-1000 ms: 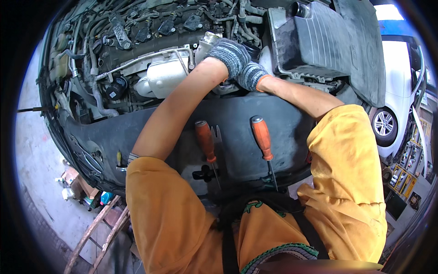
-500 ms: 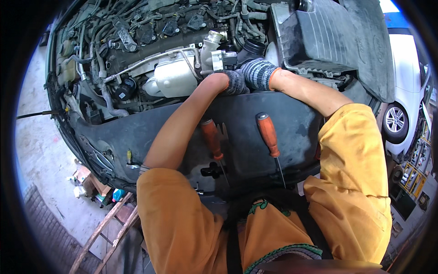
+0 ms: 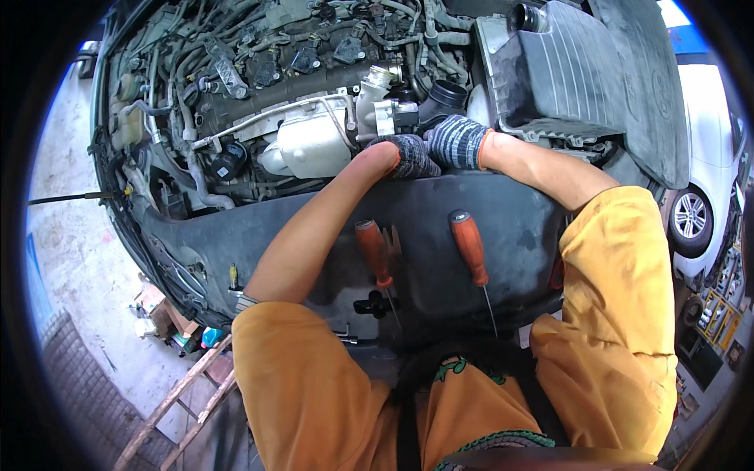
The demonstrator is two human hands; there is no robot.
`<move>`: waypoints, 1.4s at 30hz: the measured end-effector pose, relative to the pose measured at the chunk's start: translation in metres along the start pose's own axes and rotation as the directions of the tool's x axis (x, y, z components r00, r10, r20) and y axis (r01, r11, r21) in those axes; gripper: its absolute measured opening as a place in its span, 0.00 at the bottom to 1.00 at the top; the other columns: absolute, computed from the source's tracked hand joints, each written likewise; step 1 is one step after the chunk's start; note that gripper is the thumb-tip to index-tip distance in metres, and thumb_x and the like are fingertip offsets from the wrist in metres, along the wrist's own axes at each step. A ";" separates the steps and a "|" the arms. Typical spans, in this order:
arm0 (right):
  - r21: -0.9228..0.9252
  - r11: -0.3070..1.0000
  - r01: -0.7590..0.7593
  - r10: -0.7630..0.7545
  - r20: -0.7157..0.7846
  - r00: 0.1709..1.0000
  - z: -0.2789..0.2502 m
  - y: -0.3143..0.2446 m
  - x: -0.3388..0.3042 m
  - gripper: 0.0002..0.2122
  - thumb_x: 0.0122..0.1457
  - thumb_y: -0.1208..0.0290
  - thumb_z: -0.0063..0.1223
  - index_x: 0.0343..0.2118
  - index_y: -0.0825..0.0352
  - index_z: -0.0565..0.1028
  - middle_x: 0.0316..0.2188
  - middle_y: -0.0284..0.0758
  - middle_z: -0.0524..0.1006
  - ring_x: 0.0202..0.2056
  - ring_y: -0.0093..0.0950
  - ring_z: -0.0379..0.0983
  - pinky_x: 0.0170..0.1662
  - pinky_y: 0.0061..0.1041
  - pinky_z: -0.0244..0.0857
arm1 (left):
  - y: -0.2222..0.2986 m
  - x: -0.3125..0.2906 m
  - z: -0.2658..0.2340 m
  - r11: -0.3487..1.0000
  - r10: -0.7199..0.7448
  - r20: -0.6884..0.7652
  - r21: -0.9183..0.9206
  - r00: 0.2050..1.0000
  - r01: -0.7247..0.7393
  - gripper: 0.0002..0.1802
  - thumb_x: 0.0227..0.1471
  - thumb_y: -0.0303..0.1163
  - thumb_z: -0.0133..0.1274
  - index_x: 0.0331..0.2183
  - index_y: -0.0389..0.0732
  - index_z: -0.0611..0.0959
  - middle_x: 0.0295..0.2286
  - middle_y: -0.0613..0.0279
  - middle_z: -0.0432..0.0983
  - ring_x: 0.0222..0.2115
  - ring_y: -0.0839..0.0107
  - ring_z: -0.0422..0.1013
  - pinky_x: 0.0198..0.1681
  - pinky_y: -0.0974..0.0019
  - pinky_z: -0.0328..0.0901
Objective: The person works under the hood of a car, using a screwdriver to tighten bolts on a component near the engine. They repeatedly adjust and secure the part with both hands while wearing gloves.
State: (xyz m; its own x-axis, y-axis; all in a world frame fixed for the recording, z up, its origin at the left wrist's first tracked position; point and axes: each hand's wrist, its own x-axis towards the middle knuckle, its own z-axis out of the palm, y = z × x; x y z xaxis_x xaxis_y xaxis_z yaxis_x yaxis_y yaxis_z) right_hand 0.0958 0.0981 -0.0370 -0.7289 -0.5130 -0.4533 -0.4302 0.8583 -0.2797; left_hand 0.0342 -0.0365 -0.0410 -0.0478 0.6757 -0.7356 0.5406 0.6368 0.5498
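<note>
My left hand [image 3: 414,156], in a grey knitted glove, is curled low at the front edge of the engine bay, just below the silver throttle body [image 3: 386,118]. Against it, my right hand [image 3: 457,143], in a striped glove with an orange cuff, bends its fingers down beside the base of the black intake hose [image 3: 446,98]. Both hands look closed, but the gloves and the engine edge hide whatever lies between the fingers. The hose's round mouth points up, uncovered. Nearer to me, two red-handled screwdrivers, a left one [image 3: 372,247] and a right one [image 3: 468,245], lie on the dark front panel [image 3: 424,212].
A black air filter box [image 3: 561,74] stands to the right of the hose. Left of my hands are a silver heat shield [image 3: 314,147] and a black oil filter [image 3: 228,161]. A wooden ladder [image 3: 184,385] leans at lower left. A white car [image 3: 703,141] is parked at right.
The whole view has shifted slightly, so the engine appears lower and further right. My two hands stay together at the same spot below the throttle body and hose.
</note>
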 end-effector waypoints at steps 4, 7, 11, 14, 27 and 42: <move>-0.028 0.999 0.044 -0.045 -0.038 0.998 0.007 0.007 0.000 0.09 0.55 0.67 0.45 0.30 0.62 0.79 0.26 0.43 0.78 0.30 0.42 0.76 0.33 0.39 0.70 | 0.003 0.007 0.001 0.998 -0.046 0.068 0.050 0.997 0.043 0.30 0.44 0.51 0.55 0.44 0.40 0.80 0.39 0.47 0.77 0.40 0.52 0.73 0.46 0.58 0.65; 0.023 1.000 -0.004 0.006 -0.058 0.998 0.011 0.009 -0.001 0.09 0.54 0.69 0.46 0.29 0.64 0.79 0.26 0.44 0.78 0.30 0.42 0.76 0.32 0.38 0.70 | 0.012 -0.004 -0.011 0.999 -0.017 0.077 0.040 0.997 0.014 0.25 0.47 0.50 0.52 0.41 0.41 0.81 0.38 0.47 0.78 0.38 0.53 0.73 0.45 0.57 0.65; 0.120 0.987 -0.110 0.114 -0.029 0.993 0.012 0.013 0.000 0.10 0.54 0.66 0.47 0.32 0.65 0.78 0.28 0.45 0.78 0.32 0.43 0.75 0.36 0.39 0.69 | 0.007 0.004 -0.037 0.794 0.166 0.033 0.588 0.986 -0.153 0.19 0.54 0.46 0.43 0.37 0.47 0.82 0.34 0.48 0.78 0.33 0.53 0.75 0.38 0.57 0.69; 0.264 0.929 -0.258 0.264 0.014 0.964 -0.006 0.001 -0.003 0.12 0.55 0.63 0.49 0.37 0.63 0.77 0.31 0.45 0.78 0.35 0.44 0.75 0.39 0.38 0.68 | -0.007 0.007 -0.052 0.603 0.326 0.032 0.763 0.945 -0.234 0.12 0.52 0.35 0.47 0.37 0.48 0.82 0.31 0.54 0.79 0.31 0.53 0.76 0.34 0.59 0.70; 0.301 0.937 -0.176 0.237 -0.177 0.955 0.021 0.015 0.002 0.13 0.54 0.61 0.50 0.37 0.64 0.77 0.33 0.46 0.77 0.37 0.45 0.74 0.42 0.38 0.68 | -0.028 0.017 -0.063 0.231 0.435 0.000 0.966 0.901 -0.112 0.09 0.48 0.27 0.46 0.34 0.45 0.79 0.24 0.58 0.77 0.25 0.61 0.76 0.25 0.62 0.68; 0.339 0.920 -0.195 0.279 -0.219 0.935 0.026 0.013 0.009 0.16 0.54 0.58 0.51 0.37 0.65 0.78 0.33 0.47 0.77 0.35 0.44 0.74 0.40 0.37 0.68 | -0.032 0.053 -0.061 0.221 0.373 -0.014 0.972 0.928 -0.074 0.07 0.44 0.29 0.52 0.26 0.42 0.84 0.24 0.61 0.80 0.25 0.64 0.77 0.25 0.64 0.69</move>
State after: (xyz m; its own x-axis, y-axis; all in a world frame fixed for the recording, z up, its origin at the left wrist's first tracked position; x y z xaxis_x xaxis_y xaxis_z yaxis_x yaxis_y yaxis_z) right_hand 0.0976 0.1048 -0.0665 -0.9180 -0.2387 -0.3166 -0.0734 0.8870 -0.4558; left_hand -0.0368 0.0017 -0.0730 0.1451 0.8696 -0.4720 0.9399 -0.2702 -0.2088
